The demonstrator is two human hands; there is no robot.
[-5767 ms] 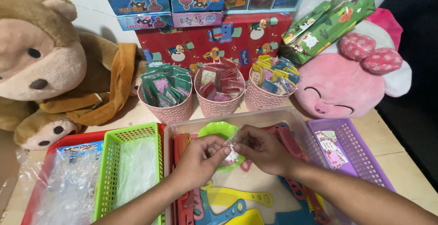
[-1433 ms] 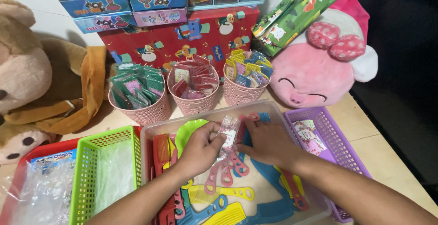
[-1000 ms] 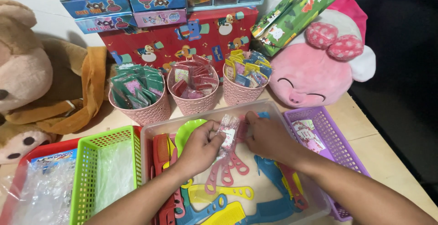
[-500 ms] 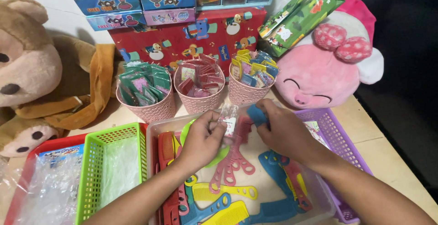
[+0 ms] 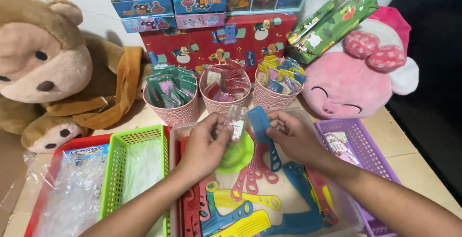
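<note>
Hands meet over the clear bin of toy combs

We pinch a small clear packet (image 5: pixel 237 121) in our left hand (image 5: pixel 206 144); our right hand (image 5: pixel 293 133) grips a blue comb (image 5: pixel 263 133) just right of it, long axis running away from us, teeth end toward the packet.
</note>
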